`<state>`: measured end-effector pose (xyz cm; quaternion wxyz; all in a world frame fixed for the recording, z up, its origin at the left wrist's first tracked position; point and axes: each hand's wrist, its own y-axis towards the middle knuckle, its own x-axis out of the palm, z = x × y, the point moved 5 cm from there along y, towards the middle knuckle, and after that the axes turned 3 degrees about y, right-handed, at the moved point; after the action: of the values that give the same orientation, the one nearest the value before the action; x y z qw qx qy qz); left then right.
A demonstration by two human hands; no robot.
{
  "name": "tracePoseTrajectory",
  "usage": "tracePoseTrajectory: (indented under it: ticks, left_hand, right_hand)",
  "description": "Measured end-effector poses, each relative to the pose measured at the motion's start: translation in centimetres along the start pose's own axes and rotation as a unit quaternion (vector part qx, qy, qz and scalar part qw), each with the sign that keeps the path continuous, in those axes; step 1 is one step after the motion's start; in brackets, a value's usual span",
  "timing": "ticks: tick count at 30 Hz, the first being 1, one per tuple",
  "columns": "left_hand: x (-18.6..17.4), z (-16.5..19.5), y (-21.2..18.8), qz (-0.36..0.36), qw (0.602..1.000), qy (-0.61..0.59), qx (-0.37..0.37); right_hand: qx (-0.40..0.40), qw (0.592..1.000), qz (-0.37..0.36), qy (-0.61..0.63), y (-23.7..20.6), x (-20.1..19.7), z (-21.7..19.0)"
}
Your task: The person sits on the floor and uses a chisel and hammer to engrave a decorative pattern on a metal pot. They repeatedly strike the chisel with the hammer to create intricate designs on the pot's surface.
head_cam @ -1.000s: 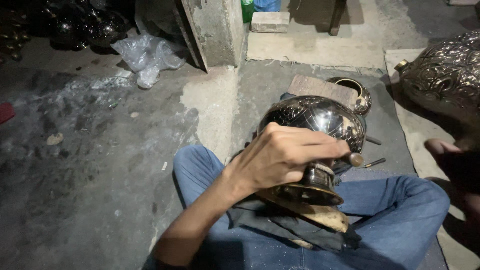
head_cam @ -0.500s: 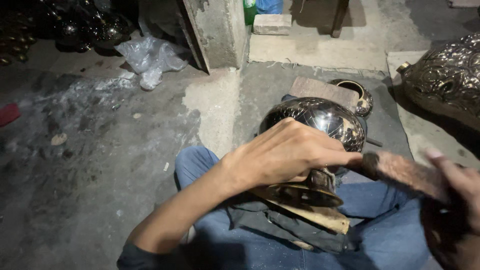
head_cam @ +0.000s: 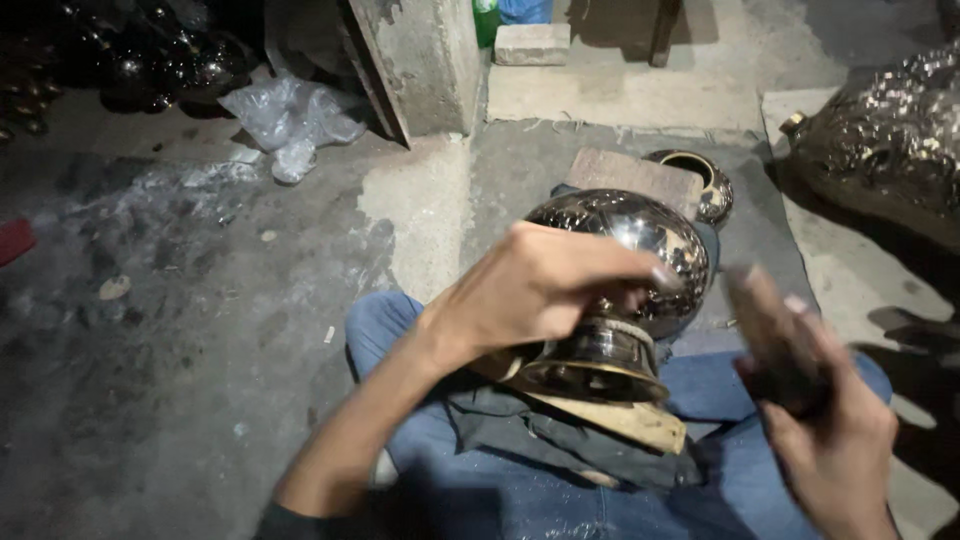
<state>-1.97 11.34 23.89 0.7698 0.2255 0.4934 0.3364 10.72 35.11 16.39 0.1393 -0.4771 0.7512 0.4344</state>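
Note:
A round, shiny engraved metal pot (head_cam: 620, 240) lies tilted on my lap, its flared mouth (head_cam: 595, 370) toward me, resting on a dark cloth (head_cam: 520, 435) and a wooden piece (head_cam: 630, 420) over my jeans. My left hand (head_cam: 540, 285) lies across the pot's neck and belly, fingers curled on it. My right hand (head_cam: 820, 410) is raised at the right, closed around a blurred dark tool (head_cam: 765, 320) that stands just right of the pot, apart from it.
A small brass bowl (head_cam: 705, 180) and a flat block (head_cam: 630, 175) lie beyond the pot. A large embossed metal vessel (head_cam: 880, 140) sits far right. Crumpled plastic (head_cam: 290, 120), dark pots (head_cam: 130, 60) and a concrete pillar (head_cam: 415, 60) are at the back.
My right hand has come up into view from the right with the dark tool and moved toward the pot. My left hand has stayed on the pot.

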Motion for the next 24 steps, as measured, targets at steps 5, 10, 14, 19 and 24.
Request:
tracePoseTrajectory:
  ticks: [5,10,14,19,24]
  left_hand:
    - [-0.4,-0.7,-1.4,0.051,0.993,0.018,-0.108]
    - [-0.6,-0.4,-1.3,0.034,0.993,0.029,-0.11]
    - [-0.7,-0.2,-0.9,0.03,0.994,0.017,-0.102]
    - [-0.2,-0.5,-1.0,-0.017,0.992,0.031,-0.125]
    - [-0.3,-0.1,-1.6,0.045,0.997,0.028,-0.055]
  right_hand:
    - [0.179,0.966,0.013,0.185,0.7,-0.7,1.4]
    - [-0.012,0.999,-0.036,0.013,3.0,-5.0,0.2]
    - [0.034,0.997,-0.075,0.015,3.7,-5.4,2.7]
    - [-0.021,0.992,-0.071,-0.103,4.3,-5.1,2.1]
    - [-0.007,0.997,-0.061,0.04,6.7,-4.8,-2.8]
